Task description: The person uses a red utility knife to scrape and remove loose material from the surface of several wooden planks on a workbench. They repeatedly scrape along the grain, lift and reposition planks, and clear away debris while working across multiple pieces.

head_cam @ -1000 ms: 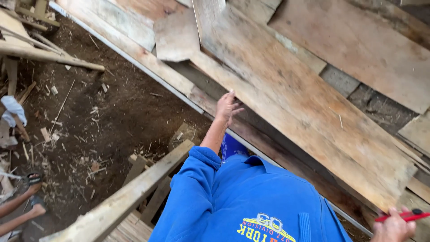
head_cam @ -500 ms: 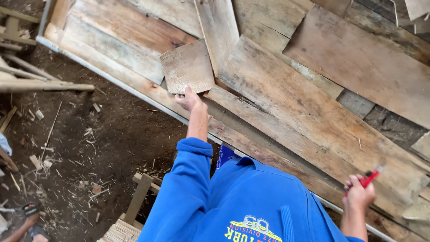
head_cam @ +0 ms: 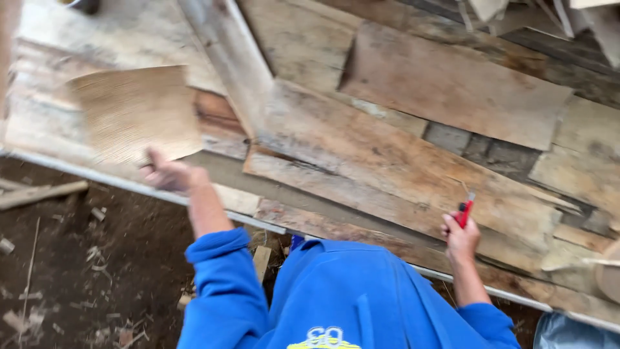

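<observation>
No containers in view, just stacked timber. Left hand (head_cam: pixel 169 174) is closed around the lower edge of a small square wood panel (head_cam: pixel 135 111), held up and tilted against the plank stack (head_cam: pixel 387 148); the panel is pale tan, fine-grained and motion-blurred. Right hand (head_cam: pixel 461 236) is clenched on a red-handled tool (head_cam: pixel 464 212), tip pointing up, just beside a long weathered plank (head_cam: pixel 413 174). A metal rail (head_cam: pixel 258 223) runs along the stack's lower edge. Below it is a dirt floor (head_cam: pixel 77 258) with wood scraps, open on the left side. Blue sleeves (head_cam: pixel 219 291) fill the bottom of the frame.
</observation>
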